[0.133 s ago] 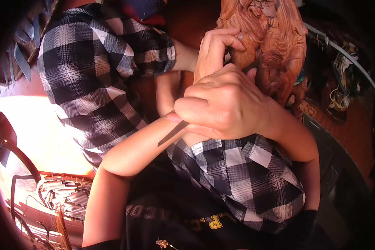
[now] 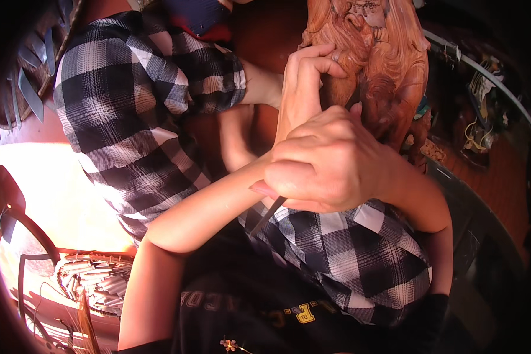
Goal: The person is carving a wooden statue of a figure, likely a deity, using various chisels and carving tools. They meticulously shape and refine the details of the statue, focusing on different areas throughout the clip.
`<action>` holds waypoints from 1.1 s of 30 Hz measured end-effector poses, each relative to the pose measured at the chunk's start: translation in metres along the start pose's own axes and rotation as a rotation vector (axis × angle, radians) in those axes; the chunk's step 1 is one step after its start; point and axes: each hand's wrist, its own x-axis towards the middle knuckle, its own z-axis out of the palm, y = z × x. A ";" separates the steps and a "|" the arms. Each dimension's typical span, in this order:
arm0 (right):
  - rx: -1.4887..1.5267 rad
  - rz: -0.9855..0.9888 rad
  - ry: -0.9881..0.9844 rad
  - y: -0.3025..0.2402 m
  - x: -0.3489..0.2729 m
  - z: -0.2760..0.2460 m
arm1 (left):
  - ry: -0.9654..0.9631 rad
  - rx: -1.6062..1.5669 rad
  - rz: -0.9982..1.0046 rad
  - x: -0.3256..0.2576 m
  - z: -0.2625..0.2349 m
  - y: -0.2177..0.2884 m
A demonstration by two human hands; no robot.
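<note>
A reddish-brown wood carving (image 2: 398, 65), with flowing beard-like grooves, stands at the far centre right. Against its left side lies my left hand (image 2: 301, 88), fingers curled over the wood and thumb hidden. My right hand (image 2: 327, 162) crosses over the left wrist, closed in a fist around a slim dark tool (image 2: 268, 218). Only the tool's thin rear end shows, sticking out below the fist towards me; its working end and kind are hidden.
My legs in checked trousers (image 2: 124, 118) are folded around the work. Several metal blades (image 2: 30, 94) stand at the far left. A basket (image 2: 130, 258) of short rods sits at the near left. A pale hose (image 2: 484, 74) and tangled wires lie at the right.
My right fist has shifted right and towards me, and the tool's end with it. The carving sits slightly further left. My left hand keeps its hold.
</note>
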 end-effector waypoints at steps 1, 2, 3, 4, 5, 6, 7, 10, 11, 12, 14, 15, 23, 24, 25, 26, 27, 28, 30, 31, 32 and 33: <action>-0.021 0.029 -0.011 -0.004 -0.004 0.003 | 0.008 0.006 -0.042 -0.001 0.004 0.003; -0.043 0.054 0.035 -0.005 -0.005 0.008 | 0.019 0.094 -0.032 -0.003 0.007 0.007; -0.066 0.070 0.086 -0.005 -0.005 0.013 | 0.017 0.081 -0.010 -0.002 0.006 0.006; -0.054 0.046 0.082 0.001 -0.002 0.014 | 0.015 0.068 0.011 0.000 0.004 0.001; -0.051 0.032 0.082 0.005 -0.002 0.014 | 0.004 0.045 0.034 0.002 0.004 -0.002; 0.023 0.005 0.022 0.007 0.001 0.013 | -0.009 0.005 0.001 0.003 0.002 -0.005; 0.008 -0.009 0.048 0.005 0.002 0.012 | -0.023 -0.031 -0.040 0.001 -0.001 -0.008; -0.174 0.003 0.143 -0.002 0.003 0.015 | -0.027 -0.068 -0.126 0.003 -0.003 -0.004; -0.215 0.042 0.139 -0.001 0.002 0.019 | -0.031 -0.089 -0.158 0.002 -0.001 -0.001; -0.254 0.083 0.135 0.001 -0.001 0.022 | -0.036 -0.069 -0.110 0.002 0.000 -0.004; -0.286 0.165 0.115 0.005 0.005 0.031 | -0.019 -0.189 -0.108 0.001 0.003 -0.018; -0.302 0.152 0.149 0.014 0.009 0.035 | -0.010 -0.172 -0.083 0.001 0.007 -0.021; -0.437 0.149 0.277 0.009 0.011 0.038 | -0.088 -0.208 -0.042 0.001 0.001 -0.036; -0.375 0.103 0.295 0.015 0.011 0.040 | -0.087 -0.129 -0.028 0.001 0.001 -0.036; -0.349 0.065 0.269 0.019 0.013 0.042 | -0.087 -0.179 -0.021 0.001 -0.001 -0.041; -0.336 0.041 0.241 0.022 0.014 0.042 | -0.095 -0.246 -0.014 0.007 0.001 -0.039; -0.324 0.017 0.213 0.024 0.016 0.040 | -0.104 -0.313 -0.008 0.012 0.002 -0.039; -0.360 -0.005 0.215 0.020 0.017 0.040 | -0.108 -0.320 -0.021 0.009 -0.002 -0.040; -0.283 0.009 0.263 0.014 0.015 0.043 | -0.138 -0.285 -0.060 0.004 -0.013 -0.041; -0.239 0.002 0.285 0.012 0.015 0.047 | -0.147 -0.235 -0.080 0.002 -0.018 -0.037; -0.345 0.111 0.290 0.014 0.016 0.063 | -0.152 -0.219 0.009 0.000 -0.013 -0.041; -0.317 0.179 0.278 0.012 0.016 0.063 | -0.181 -0.199 0.026 0.001 -0.016 -0.047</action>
